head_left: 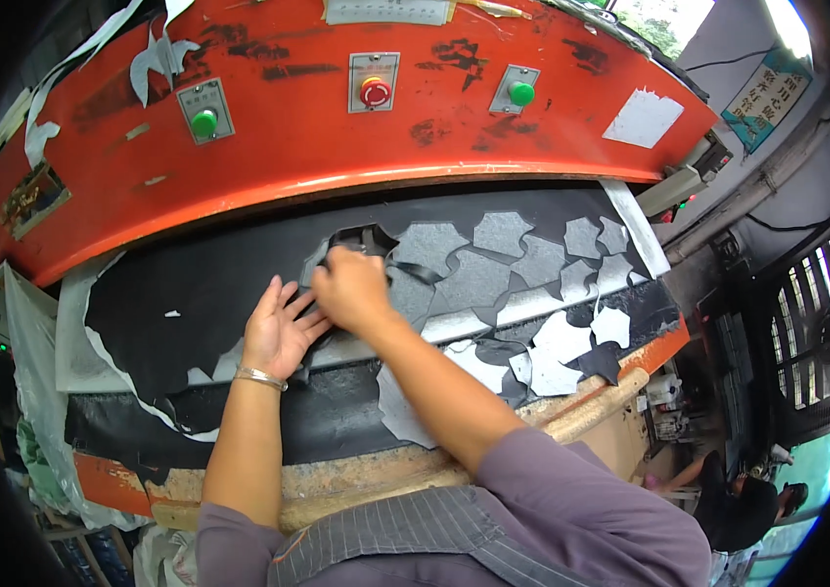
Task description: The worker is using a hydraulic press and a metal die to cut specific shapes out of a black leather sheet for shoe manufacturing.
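My right hand [351,286] is closed at the near edge of a dark metal cutting die [376,237], whose shaped rim shows beyond my knuckles. The die sits on a black sheet [209,284] spread over the press bed. Just left of it my left hand [276,331] is turned palm up, fingers spread, holding nothing and close to the right fingers. Right of the die, a row of scalloped cut-outs [473,282] bares grey surface, with narrow black strips between them. A loose black strip [417,272] curls beside the die.
An orange press head [288,127] spans the far side, carrying green buttons [203,122] and a red button [375,92]. Pale cut pieces [561,338] lie along the front right. A worn rounded rail [591,409] edges the front. Another person [738,504] is at lower right.
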The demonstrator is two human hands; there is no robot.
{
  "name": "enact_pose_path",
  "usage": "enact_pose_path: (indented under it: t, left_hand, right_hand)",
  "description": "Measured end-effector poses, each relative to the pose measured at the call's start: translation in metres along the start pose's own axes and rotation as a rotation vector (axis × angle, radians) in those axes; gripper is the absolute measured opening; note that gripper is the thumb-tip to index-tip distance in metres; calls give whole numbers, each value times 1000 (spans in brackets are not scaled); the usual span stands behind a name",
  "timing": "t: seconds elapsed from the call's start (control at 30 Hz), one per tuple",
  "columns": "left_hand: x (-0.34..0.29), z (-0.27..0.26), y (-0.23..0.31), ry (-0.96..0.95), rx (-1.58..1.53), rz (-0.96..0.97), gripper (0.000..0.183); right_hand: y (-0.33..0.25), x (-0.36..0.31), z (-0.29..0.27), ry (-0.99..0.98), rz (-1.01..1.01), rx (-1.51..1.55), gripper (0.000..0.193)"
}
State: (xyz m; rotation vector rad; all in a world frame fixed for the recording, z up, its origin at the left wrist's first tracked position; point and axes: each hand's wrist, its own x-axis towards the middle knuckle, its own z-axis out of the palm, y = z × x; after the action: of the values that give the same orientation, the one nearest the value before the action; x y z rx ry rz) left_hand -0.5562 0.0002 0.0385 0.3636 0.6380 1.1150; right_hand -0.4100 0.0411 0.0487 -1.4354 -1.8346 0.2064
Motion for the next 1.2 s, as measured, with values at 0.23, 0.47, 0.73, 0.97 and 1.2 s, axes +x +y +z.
enact_pose_path:
  t: [0.23, 0.47, 0.73, 0.97, 1.2]
  left_hand:
    - [-12, 53, -64, -255, 165, -184, 54]
    - [-73, 67, -102, -355, 247, -316, 31]
    - [-122, 8, -73, -146, 953, -359, 21]
    - [-150, 4, -15, 61, 1375, 136, 36]
    - [-73, -46, 26, 489, 1719, 679, 73]
  right_hand:
    - [24, -114, -132, -417, 161, 773, 19]
    - [44, -161, -169, -521, 142, 637, 18]
    - [15, -91, -134, -687, -456, 242, 20]
    - [26, -21, -45, -581, -839, 38, 16]
    - [28, -24, -23, -319, -763, 54, 31]
